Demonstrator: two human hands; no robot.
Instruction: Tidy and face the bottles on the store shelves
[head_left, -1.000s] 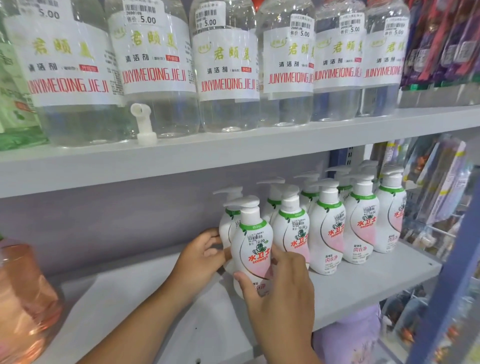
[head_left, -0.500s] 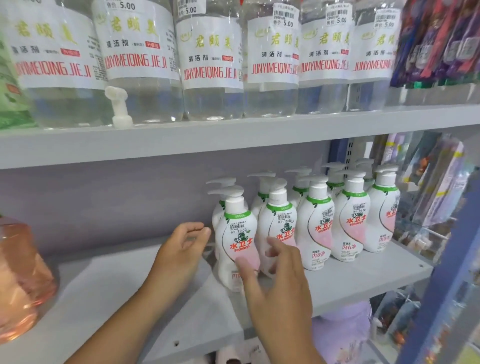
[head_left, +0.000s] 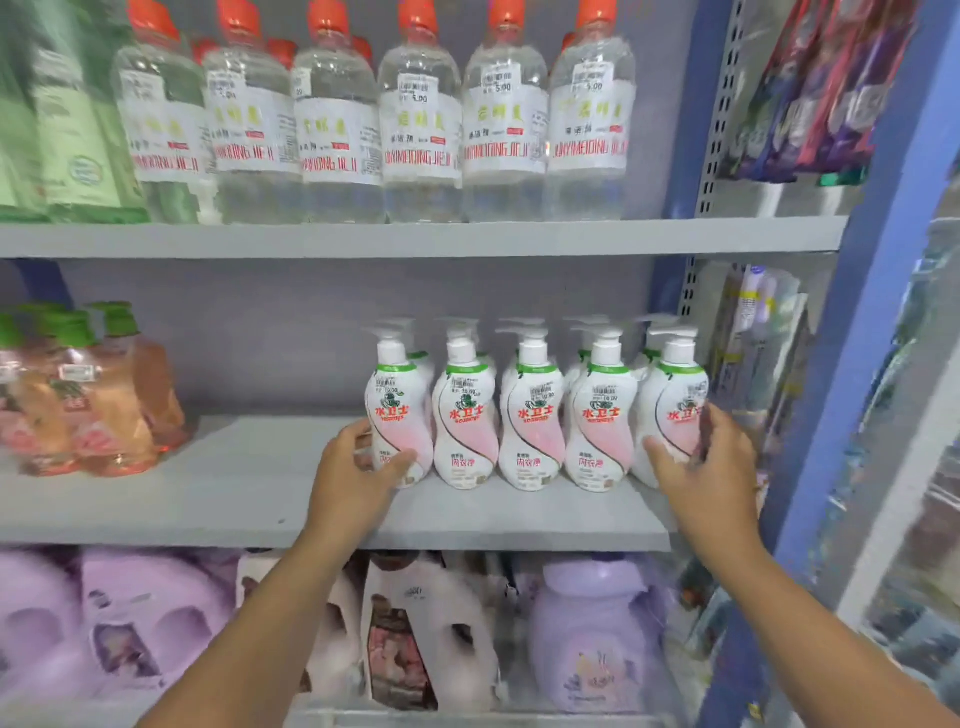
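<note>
Grey store shelving fills the view, and on the middle shelf stands a row of white pump bottles, labels facing out, more ranked behind them. At the row's left end the left hand has its fingers curled round the left end bottle; at the right end the right hand clasps the right end bottle, thumb on its front (both ends bracketed, likely to square the row). Clear bottles line the upper shelf.
</note>
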